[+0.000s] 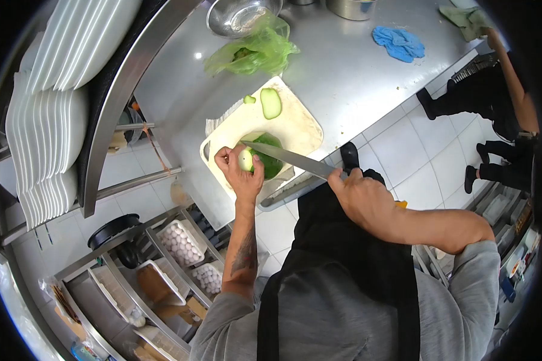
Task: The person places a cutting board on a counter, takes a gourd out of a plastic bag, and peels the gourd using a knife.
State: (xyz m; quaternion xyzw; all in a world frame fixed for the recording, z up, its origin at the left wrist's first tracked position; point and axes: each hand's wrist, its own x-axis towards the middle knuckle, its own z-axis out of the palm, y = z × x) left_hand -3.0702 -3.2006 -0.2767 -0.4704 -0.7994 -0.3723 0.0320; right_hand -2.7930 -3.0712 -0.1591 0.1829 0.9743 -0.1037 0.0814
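1. Tiled floor (397, 150): pale tiles, dark grout, on both sides of the surface.
2. Surface (337, 72): s/s, shiny, mostly bare mid-area w/ a few crumbs nr the R edge.
3. Storage rack (121, 283), low L: holds trays of eggs (182, 242) & tubs; black pan (113, 230) just beside it.
4. Plate stacks (45, 144): white, on raised shelf, far L.
5. Co-worker (498, 90), far R: dark clothes, one hand on a green cloth (468, 23) at the surface's corner.
6. Cutting board (301, 117): cream, at the near edge of the surface.
7. Green plastic bag (259, 48): crumpled, past the board, by a metal bowl (218, 21); metal pot (350, 8) further R.
8. Blue cloth (398, 44): bunched, R of bag, well apart.
9. Knife: R hand (364, 201) fingers closed round handle; blade (295, 160) angled across the veg, tip nr L fingers.
10. Veg piece (246, 159): over the board, L hand (241, 174) fingers gripping it, pale round face showing. Dark-green skin right behind; can't tell if same pc.
11. Cut slice (271, 103): oval, pale green, flat on board's far part; small offcut (249, 99) just L.
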